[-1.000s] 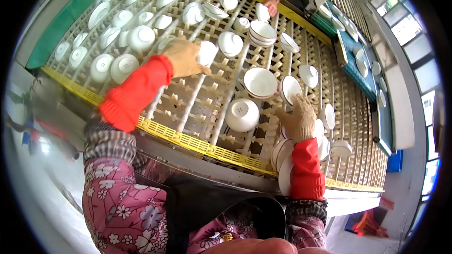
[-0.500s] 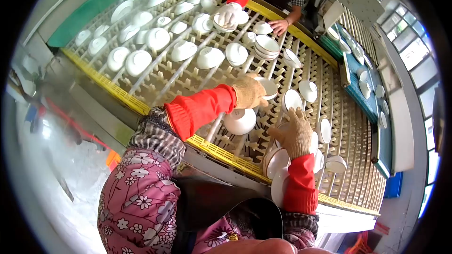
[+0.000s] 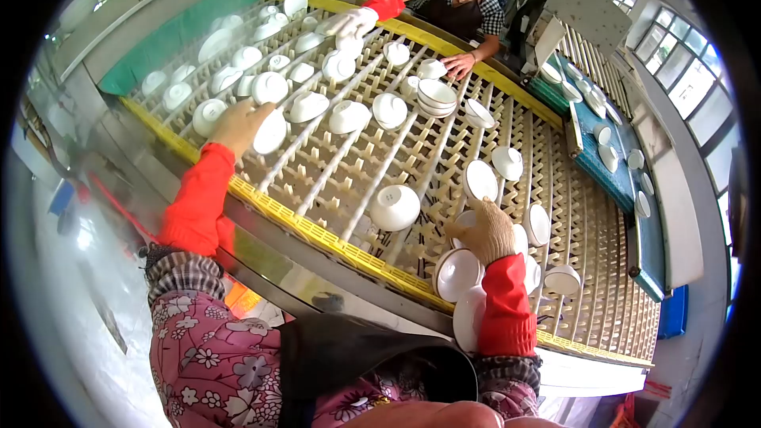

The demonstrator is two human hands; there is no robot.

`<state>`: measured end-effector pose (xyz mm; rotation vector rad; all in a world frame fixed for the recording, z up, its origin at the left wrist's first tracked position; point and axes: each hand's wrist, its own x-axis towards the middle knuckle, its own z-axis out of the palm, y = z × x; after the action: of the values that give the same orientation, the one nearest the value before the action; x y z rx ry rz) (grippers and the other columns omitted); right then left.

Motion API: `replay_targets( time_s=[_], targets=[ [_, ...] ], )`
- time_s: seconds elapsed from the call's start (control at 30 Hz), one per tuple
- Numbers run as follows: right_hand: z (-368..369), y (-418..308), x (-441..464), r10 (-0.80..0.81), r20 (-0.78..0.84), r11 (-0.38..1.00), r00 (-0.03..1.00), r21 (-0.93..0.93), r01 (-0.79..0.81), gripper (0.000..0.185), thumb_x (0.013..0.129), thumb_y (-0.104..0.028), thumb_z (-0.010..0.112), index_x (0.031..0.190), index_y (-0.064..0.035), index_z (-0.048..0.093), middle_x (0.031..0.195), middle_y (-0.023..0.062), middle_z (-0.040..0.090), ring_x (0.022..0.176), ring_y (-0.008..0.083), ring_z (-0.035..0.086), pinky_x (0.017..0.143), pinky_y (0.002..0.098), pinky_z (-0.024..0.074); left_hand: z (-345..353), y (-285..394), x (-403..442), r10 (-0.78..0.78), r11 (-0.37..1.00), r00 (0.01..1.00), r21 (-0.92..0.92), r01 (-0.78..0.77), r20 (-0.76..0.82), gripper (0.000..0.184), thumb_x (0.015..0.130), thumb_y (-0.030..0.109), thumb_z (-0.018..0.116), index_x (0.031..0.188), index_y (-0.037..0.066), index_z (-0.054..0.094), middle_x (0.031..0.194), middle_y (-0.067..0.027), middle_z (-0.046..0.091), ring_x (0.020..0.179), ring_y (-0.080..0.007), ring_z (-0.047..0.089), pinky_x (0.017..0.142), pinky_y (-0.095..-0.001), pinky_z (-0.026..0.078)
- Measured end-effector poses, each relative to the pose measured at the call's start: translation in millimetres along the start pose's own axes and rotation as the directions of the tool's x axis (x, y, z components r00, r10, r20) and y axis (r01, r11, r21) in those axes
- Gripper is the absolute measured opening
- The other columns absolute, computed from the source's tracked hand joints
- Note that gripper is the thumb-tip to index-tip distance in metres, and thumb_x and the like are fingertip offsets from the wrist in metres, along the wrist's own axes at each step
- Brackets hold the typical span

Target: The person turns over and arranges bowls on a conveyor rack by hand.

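My left hand [image 3: 238, 125], in a tan glove, reaches over the left front of the slatted conveyor [image 3: 317, 182]. Its fingers are at the edge of a white bowl [image 3: 271, 133]; whether they grip it is unclear. My right hand [image 3: 485, 231], gloved too, is closed at the right front, over a cluster of nested bowls [image 3: 457, 273]; what its fingers hold is hidden. An upright bowl [image 3: 480, 180] leans just above it. One upside-down bowl [image 3: 395, 208] sits between my hands on the slats.
Across the conveyor a co-worker [image 3: 460, 0] reaches for bowls with a gloved hand [image 3: 349, 24]. A short bowl stack [image 3: 436, 98] stands near their other hand. More bowls cover the far left. A blue-green belt [image 3: 590, 131] carries bowls at the right. Yellow edging [image 3: 341, 248] runs along the front.
My left hand has swung from the middle bowl to the left bowls. The bowl it was at in the middle is gone from there. My right hand stays by the nested bowls. The co-worker's gloved hand moved left.
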<state>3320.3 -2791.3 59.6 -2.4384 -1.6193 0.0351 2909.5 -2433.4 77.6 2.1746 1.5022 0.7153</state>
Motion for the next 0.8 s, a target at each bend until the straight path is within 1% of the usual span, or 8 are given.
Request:
replay_targets(
  time_s=[0.1, 0.17, 0.3, 0.37, 0.47, 0.57, 0.67, 0.8],
  targets=[
    [-5, 20, 14, 0.057, 0.134, 0.998, 0.989, -0.021, -0.054, 0.055, 0.090, -0.046, 0.090, 0.123, -0.0028, 0.083, 0.103, 0.0248, 0.082, 0.098, 0.0401, 0.080, 0.090, 0.0515, 0.0633, 9, -30, -25, 0.131, 0.735, 0.988, 0.661, -0.153, 0.083, 0.058, 0.107, 0.056, 0.064, 0.125, 0.003, 0.075, 0.108, -0.0224, 0.084, 0.102, -0.0380, 0.081, 0.092, -0.0508, 0.061],
    [3, 40, 25, 0.065, 0.247, 0.998, 0.967, -0.024, -0.061, 0.048, 0.093, -0.043, 0.087, 0.120, -0.0043, 0.084, 0.101, 0.0239, 0.082, 0.096, 0.0390, 0.081, 0.089, 0.0503, 0.0634, 27, -20, -42, 0.012, 0.716, 0.987, 0.687, -0.122, 0.162, 0.056, 0.105, 0.058, 0.067, 0.125, 0.007, 0.077, 0.106, -0.0185, 0.085, 0.101, -0.0365, 0.082, 0.093, -0.0518, 0.059],
    [-31, 18, 37, 0.029, 0.180, 0.999, 0.983, 0.031, -0.035, 0.040, 0.100, -0.046, 0.076, 0.113, -0.0099, 0.086, 0.106, 0.0206, 0.083, 0.102, 0.0418, 0.080, 0.092, 0.0531, 0.0618, 24, 11, -50, 0.108, 0.809, 0.991, 0.573, -0.133, 0.079, 0.049, 0.102, 0.058, 0.068, 0.109, 0.013, 0.087, 0.099, -0.0174, 0.085, 0.094, -0.0381, 0.082, 0.087, -0.0552, 0.060],
    [-64, -24, 42, -0.029, -0.079, 0.990, 0.996, 0.133, 0.040, 0.036, 0.102, -0.042, 0.074, 0.112, -0.0102, 0.086, 0.103, 0.0199, 0.081, 0.096, 0.0392, 0.080, 0.085, 0.0492, 0.0625, 25, 18, -47, 0.128, 0.872, 0.992, 0.476, -0.111, -0.002, 0.048, 0.105, 0.054, 0.067, 0.113, 0.011, 0.085, 0.100, -0.0194, 0.084, 0.097, -0.0413, 0.080, 0.088, -0.0549, 0.060],
    [-82, -90, 65, -0.304, -0.535, 0.876, 0.788, 0.168, 0.452, 0.035, 0.098, -0.021, 0.084, 0.128, -0.0031, 0.082, 0.109, 0.0196, 0.084, 0.097, 0.0320, 0.082, 0.086, 0.0432, 0.0633, 25, 15, -44, 0.192, 0.914, 0.975, 0.383, -0.136, -0.111, 0.048, 0.108, 0.051, 0.064, 0.118, 0.008, 0.083, 0.106, -0.0222, 0.083, 0.101, -0.0444, 0.078, 0.090, -0.0568, 0.059],
    [-93, -145, 69, -0.521, -0.408, 0.818, 0.750, 0.012, 0.575, 0.059, 0.090, -0.032, 0.093, 0.139, -0.0029, 0.076, 0.128, 0.0238, 0.080, 0.113, 0.0403, 0.078, 0.101, 0.0486, 0.0611, 21, -17, -36, 0.019, 0.935, 0.998, 0.354, 0.002, -0.056, 0.050, 0.111, 0.051, 0.061, 0.122, 0.005, 0.079, 0.115, -0.0257, 0.080, 0.111, -0.0462, 0.074, 0.095, -0.0572, 0.057],
    [-53, -111, 79, -0.503, -0.495, 0.811, 0.708, 0.014, 0.585, 0.052, 0.093, -0.039, 0.086, 0.132, -0.0059, 0.076, 0.121, 0.0200, 0.079, 0.103, 0.0416, 0.077, 0.089, 0.0528, 0.0604, 12, -14, -40, 0.006, 0.968, 0.993, 0.250, 0.023, -0.117, 0.052, 0.111, 0.051, 0.062, 0.127, 0.004, 0.078, 0.120, -0.0257, 0.079, 0.114, -0.0458, 0.074, 0.099, -0.0563, 0.055],
    [-7, -25, 79, -0.284, -0.338, 0.956, 0.897, -0.023, 0.294, 0.057, 0.091, -0.043, 0.087, 0.133, -0.0048, 0.077, 0.120, 0.0218, 0.079, 0.107, 0.0424, 0.077, 0.095, 0.0529, 0.0608, 33, 15, -52, 0.267, 0.941, 0.935, 0.274, -0.200, -0.235, 0.056, 0.108, 0.052, 0.066, 0.135, 0.005, 0.077, 0.117, -0.0230, 0.082, 0.110, -0.0440, 0.076, 0.099, -0.0544, 0.057]
  ],
)
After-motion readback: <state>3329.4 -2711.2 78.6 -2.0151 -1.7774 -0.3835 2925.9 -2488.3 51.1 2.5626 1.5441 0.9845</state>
